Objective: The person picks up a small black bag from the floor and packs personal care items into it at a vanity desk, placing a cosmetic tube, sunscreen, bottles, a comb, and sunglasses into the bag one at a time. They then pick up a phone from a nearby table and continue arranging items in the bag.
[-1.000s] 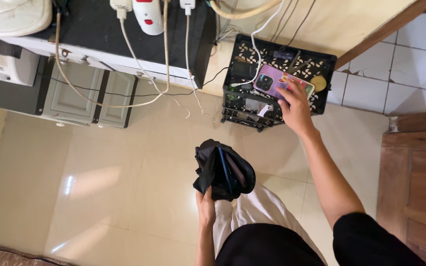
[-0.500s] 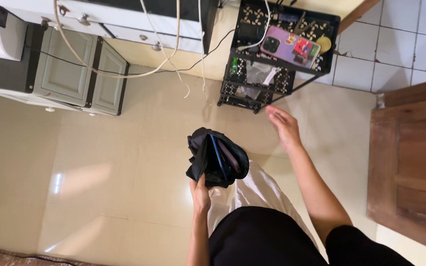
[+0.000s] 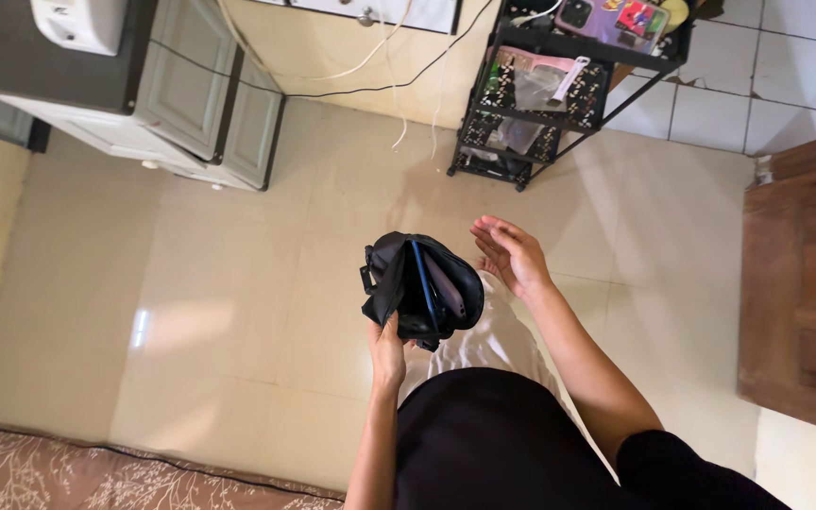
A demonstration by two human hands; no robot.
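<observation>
Black fabric fills our left hand (image 3: 388,351): we grip the small black pouch (image 3: 420,291) from below, its mouth gaping upward above the cream tiled floor (image 3: 238,283). Just beside it, our right hand (image 3: 510,255) hangs empty, fingers loosely spread. A second ago that hand rested on the phone (image 3: 616,17) on the black wire rack (image 3: 559,94); it has since pulled back to the pouch, phone left behind.

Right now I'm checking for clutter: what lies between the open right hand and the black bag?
Nothing. In the head view, only a narrow gap showing bare cream floor tile separates the right hand from the black bag, which the left hand holds from below.
</observation>
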